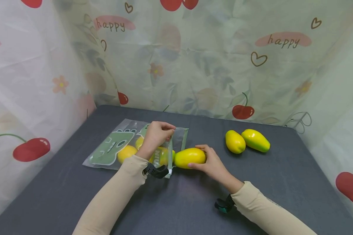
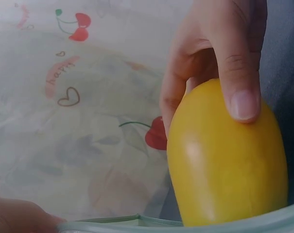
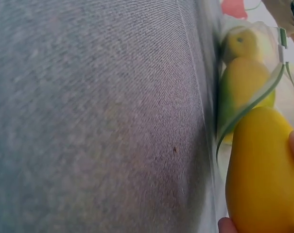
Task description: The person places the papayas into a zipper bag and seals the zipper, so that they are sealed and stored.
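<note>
A clear zip bag (image 1: 99, 159) with a green cartoon print lies on the table, several yellow-green mangoes inside it. My left hand (image 1: 156, 138) pinches the upper edge of the bag's mouth and holds it raised. In my right hand (image 1: 212, 164) is another yellow mango (image 1: 187, 158), its front end at the mouth. The left wrist view has the thumb of the right hand (image 2: 234, 58) on top of this mango (image 2: 224, 165), above the bag rim (image 2: 108, 226). From the right wrist, the held mango (image 3: 261, 179) overlaps the bag's green-edged opening (image 3: 251, 104).
Two more mangoes, one yellow (image 1: 235, 142) and one yellow-green (image 1: 256, 140), lie side by side at the back right of the dark table (image 1: 188, 209). A printed curtain (image 1: 188, 58) hangs behind the table and along both sides.
</note>
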`<state>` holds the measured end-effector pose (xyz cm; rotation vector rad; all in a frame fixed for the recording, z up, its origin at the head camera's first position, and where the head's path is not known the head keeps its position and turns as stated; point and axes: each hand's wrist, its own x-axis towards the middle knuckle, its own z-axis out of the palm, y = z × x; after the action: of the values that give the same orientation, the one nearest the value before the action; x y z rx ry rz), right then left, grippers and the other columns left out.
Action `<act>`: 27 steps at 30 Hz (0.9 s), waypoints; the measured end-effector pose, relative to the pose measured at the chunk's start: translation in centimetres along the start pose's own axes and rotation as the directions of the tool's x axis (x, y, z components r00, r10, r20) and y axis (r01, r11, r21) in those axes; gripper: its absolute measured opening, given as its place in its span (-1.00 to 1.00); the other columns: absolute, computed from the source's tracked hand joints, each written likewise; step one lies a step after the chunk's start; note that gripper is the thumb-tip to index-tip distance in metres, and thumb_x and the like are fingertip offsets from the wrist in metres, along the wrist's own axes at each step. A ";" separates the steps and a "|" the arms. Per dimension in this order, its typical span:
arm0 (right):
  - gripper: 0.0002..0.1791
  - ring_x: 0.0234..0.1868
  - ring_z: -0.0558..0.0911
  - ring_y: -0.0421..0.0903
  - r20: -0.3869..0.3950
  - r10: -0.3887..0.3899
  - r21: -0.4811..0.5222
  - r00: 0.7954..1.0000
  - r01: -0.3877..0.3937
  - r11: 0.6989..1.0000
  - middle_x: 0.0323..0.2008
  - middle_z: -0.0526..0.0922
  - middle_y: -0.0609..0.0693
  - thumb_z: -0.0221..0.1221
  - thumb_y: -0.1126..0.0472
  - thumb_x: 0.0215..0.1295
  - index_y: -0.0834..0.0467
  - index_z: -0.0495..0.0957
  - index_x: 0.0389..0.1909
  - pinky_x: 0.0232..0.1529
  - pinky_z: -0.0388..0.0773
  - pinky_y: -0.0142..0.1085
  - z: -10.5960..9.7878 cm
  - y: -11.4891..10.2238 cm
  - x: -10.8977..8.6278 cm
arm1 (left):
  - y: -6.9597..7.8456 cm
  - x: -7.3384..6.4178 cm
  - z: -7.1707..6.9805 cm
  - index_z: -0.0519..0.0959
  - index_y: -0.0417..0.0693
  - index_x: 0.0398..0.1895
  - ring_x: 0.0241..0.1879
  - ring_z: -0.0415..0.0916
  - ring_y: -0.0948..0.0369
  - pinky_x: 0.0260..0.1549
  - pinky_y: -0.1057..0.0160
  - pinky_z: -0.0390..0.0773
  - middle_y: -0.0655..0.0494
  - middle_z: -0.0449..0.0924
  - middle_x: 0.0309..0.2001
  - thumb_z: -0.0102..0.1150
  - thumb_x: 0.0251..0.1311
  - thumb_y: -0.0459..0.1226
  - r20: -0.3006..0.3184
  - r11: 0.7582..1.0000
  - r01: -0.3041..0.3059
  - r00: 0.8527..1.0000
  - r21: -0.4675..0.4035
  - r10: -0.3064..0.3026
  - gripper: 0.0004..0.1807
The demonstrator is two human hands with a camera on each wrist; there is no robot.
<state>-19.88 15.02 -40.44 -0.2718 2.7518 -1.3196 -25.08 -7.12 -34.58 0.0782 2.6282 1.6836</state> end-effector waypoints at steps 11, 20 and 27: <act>-0.16 0.09 0.51 0.03 0.005 0.020 0.072 1.000 -0.020 0.997 0.21 0.46 0.08 0.45 -0.10 -0.02 0.12 0.30 0.24 0.09 0.48 -0.07 1.2 -1.0 0.2 | 0.0 0.1 0.0 0.73 -0.07 -0.20 -0.42 0.63 0.15 -0.24 0.03 0.67 -0.14 0.70 -0.20 0.22 0.22 -0.28 -0.006 1.000 -0.001 1.000 -0.016 0.001 -0.84; -0.28 0.06 0.58 0.01 0.040 0.003 0.131 0.999 -0.008 0.991 0.13 0.52 0.05 0.44 -0.04 0.03 0.11 0.37 0.17 0.03 0.57 -0.10 2.1 -1.3 0.4 | -0.1 0.1 0.0 0.73 -0.06 -0.22 -0.41 0.64 0.15 -0.26 0.13 0.69 -0.04 0.70 -0.22 0.22 0.23 -0.27 -0.007 1.000 -0.006 1.000 -0.015 0.006 -0.86; -0.45 0.05 0.62 0.02 0.076 -0.013 0.175 0.997 -0.001 0.985 0.10 0.55 0.03 0.39 0.07 0.13 0.09 0.47 0.13 0.01 0.62 -0.10 2.4 -1.5 0.5 | -0.1 0.1 0.0 0.71 -0.13 -0.14 -0.39 0.64 0.14 -0.14 0.00 0.66 -0.10 0.69 -0.17 0.20 0.24 -0.27 0.009 1.000 -0.003 1.000 -0.022 0.003 -0.80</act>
<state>-19.80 12.21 -40.79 -0.3113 2.5546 -1.5076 -25.18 -7.12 -34.72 0.0894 2.6036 1.7092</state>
